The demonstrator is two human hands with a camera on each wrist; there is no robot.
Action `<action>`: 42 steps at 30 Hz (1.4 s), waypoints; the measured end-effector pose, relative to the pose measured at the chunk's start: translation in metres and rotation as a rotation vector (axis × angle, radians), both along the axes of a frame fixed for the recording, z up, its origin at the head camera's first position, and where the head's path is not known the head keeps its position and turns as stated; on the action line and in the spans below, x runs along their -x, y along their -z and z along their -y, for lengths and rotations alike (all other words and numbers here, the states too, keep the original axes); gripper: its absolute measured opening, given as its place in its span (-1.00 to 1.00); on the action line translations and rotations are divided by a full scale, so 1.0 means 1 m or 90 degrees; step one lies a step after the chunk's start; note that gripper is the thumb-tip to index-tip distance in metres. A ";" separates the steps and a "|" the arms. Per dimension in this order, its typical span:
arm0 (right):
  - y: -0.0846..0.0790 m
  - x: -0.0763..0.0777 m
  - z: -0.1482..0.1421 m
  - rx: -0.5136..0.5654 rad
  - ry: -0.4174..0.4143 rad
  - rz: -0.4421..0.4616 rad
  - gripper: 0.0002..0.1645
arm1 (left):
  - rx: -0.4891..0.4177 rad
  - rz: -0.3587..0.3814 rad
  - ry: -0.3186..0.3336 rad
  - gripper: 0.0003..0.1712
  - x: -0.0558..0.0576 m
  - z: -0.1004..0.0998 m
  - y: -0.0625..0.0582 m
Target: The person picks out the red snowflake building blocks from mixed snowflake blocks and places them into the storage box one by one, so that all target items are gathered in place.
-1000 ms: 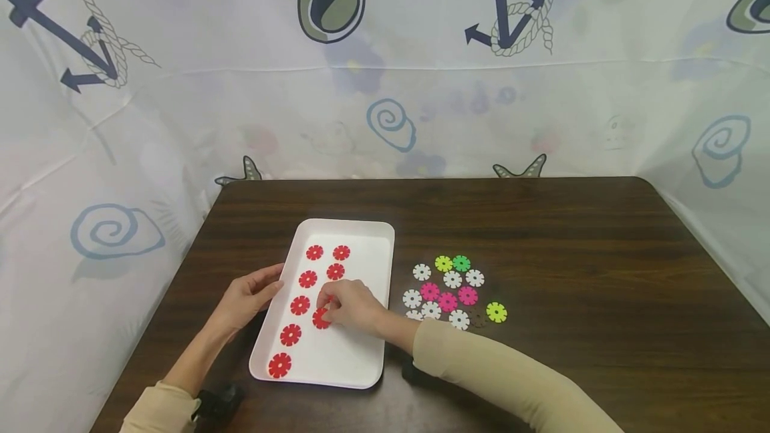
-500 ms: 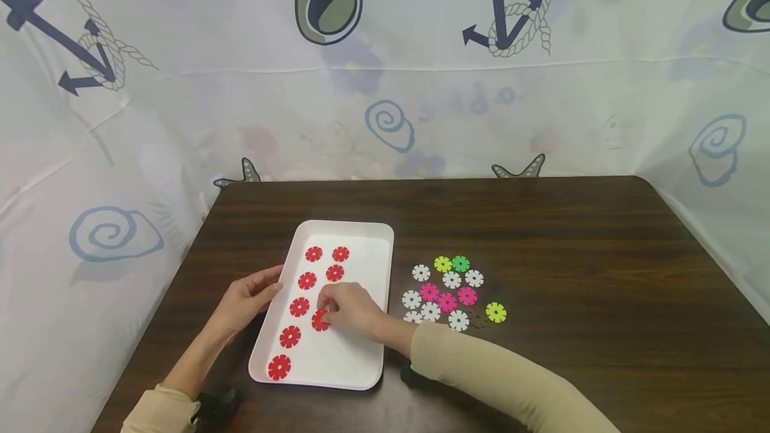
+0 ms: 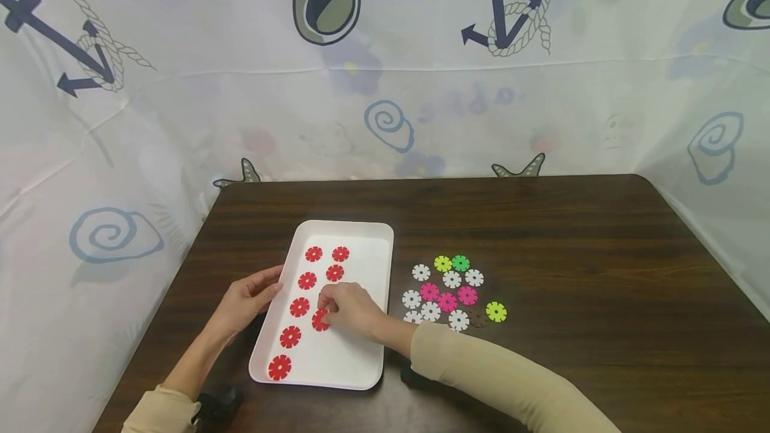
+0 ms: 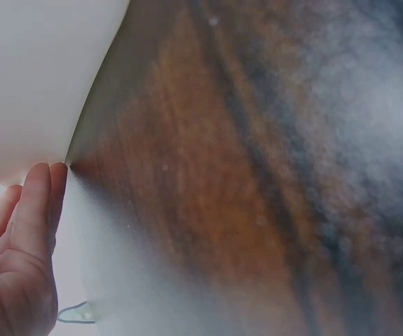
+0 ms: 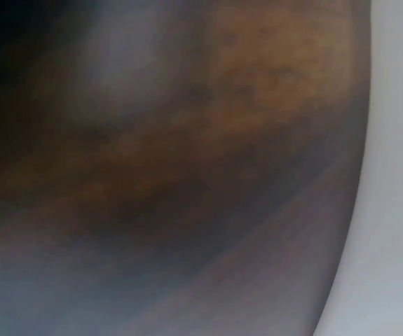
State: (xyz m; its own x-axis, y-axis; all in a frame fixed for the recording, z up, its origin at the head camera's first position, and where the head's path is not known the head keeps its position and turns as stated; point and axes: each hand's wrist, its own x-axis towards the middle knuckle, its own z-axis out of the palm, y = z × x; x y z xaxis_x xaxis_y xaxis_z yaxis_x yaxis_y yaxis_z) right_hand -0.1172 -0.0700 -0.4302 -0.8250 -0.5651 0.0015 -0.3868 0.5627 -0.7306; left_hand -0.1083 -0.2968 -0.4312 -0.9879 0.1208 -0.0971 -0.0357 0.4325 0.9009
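In the head view a white tray (image 3: 355, 359) lies on the table, holding several red notched interlocking discs (image 3: 290, 337) in two columns. My left hand (image 3: 243, 303) rests against the tray's left rim, its fingers fairly straight; the left wrist view shows those fingers (image 4: 31, 217) touching the tray edge (image 4: 40, 84). Over the tray, my right hand (image 3: 351, 309) has curled fingers, with thumb and fingertips at a red disc (image 3: 319, 321) in the right column. That hand partly covers the column. Only blurred table and a white edge appear in the right wrist view.
Right of the tray lie loose discs: several white (image 3: 458, 320), pink (image 3: 448, 302), yellow (image 3: 496, 312), a green (image 3: 460, 263) and a dark brown one (image 3: 478, 317). The dark wooden table (image 3: 577, 252) meets a printed curtain (image 3: 451, 119) at the back.
Both hands and the discs stay where they were. The head view has shifted only very slightly.
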 end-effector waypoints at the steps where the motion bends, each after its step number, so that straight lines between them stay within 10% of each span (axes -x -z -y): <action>1: 0.000 0.000 0.000 0.000 0.000 -0.001 -0.88 | 0.000 0.001 0.000 -0.39 0.000 0.000 0.000; 42: -0.025 -0.001 -0.046 0.137 0.049 0.066 -0.86 | 0.009 -0.008 -0.011 -0.38 0.000 -0.002 0.002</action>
State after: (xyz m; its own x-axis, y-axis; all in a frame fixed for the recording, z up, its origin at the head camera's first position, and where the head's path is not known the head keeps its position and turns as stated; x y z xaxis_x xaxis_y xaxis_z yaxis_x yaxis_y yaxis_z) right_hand -0.1163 -0.0243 -0.4047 -0.8679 -0.4958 0.0285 -0.2655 0.4146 -0.8704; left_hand -0.1079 -0.2948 -0.4328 -0.9910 0.1022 -0.0867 -0.0325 0.4441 0.8954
